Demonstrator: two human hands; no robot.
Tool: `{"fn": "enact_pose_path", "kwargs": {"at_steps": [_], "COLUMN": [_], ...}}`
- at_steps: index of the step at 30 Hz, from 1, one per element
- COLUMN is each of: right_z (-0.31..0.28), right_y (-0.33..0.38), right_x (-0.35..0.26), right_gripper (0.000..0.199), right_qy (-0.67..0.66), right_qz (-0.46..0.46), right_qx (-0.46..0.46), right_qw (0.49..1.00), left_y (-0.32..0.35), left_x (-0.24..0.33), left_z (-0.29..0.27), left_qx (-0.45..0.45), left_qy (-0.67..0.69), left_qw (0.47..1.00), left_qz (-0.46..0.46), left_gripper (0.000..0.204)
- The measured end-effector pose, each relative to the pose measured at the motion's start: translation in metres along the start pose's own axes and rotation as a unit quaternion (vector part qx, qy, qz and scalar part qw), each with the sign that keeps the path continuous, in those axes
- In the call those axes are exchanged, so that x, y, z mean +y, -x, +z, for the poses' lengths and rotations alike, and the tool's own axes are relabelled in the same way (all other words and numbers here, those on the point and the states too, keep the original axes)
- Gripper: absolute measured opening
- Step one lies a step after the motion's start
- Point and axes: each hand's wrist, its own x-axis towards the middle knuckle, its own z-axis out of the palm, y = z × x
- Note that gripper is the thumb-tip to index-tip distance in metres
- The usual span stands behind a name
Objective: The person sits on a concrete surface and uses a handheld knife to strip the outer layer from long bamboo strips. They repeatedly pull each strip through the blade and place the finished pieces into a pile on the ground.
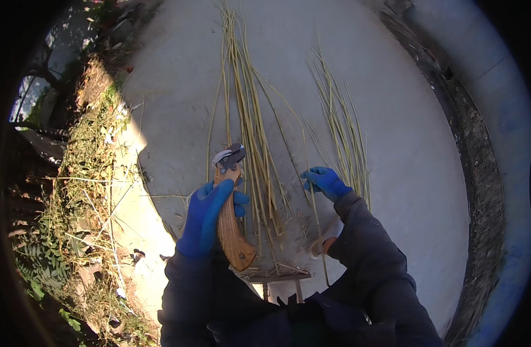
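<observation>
My left hand (203,220), in a blue glove, is wrapped round the curved wooden handle of a hand tool (235,240). Dark metal plates and a pale wrapped piece (221,157) form its upper end; I cannot tell its exact kind. Off to the right, my right hand (327,183), also blue-gloved, pinches a long thin green stem (317,222) that runs down toward my lap. Beyond the tool, a long bunch of yellow-green stems (251,124) lies lengthwise, its near ends by a small wooden stool (283,278).
A second, smaller bunch of stems (342,121) lies on the grey concrete floor (410,173) at the right. Plants and dry litter (74,231) line the left side, partly sunlit. A dark, rough strip (479,150) runs along the right wall. Plant scraps lie near the stool.
</observation>
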Motion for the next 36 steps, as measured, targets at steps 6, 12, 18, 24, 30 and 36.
{"fn": "enact_pose_path", "kwargs": {"at_steps": [6,12,18,24,30,36], "right_z": [-0.026,-0.049,-0.101,-0.026,-0.002,-0.078], "right_y": [0.077,0.161,0.222,0.206,0.198,0.153], "right_x": [-0.112,-0.159,-0.163,-0.063,-0.052,-0.193], "right_gripper": [0.03,0.035,0.043,0.039,0.038,0.036], "right_qy": [-0.02,0.012,0.022,-0.023,-0.011,0.016], "right_qz": [-0.128,-0.243,-0.245,-0.033,-0.09,-0.287], "right_qx": [0.063,0.122,0.112,0.005,-0.018,0.234], "right_qw": [0.99,0.962,0.963,0.999,0.996,0.929], "left_y": [-0.005,-0.012,-0.019,-0.026,-0.026,-0.028], "left_x": [-0.012,-0.024,-0.029,-0.034,-0.036,-0.038], "left_z": [-0.01,-0.018,-0.024,-0.019,-0.021,-0.02], "left_qx": [-0.028,-0.055,-0.065,-0.089,-0.078,-0.067], "left_qy": [-0.015,0.037,0.016,0.01,-0.008,-0.021], "left_qw": [0.998,0.994,0.993,0.991,0.991,0.992], "left_qz": [0.062,0.092,0.095,0.098,0.107,0.104], "left_gripper": [0.052,0.049,0.053,0.054,0.054,0.054]}}
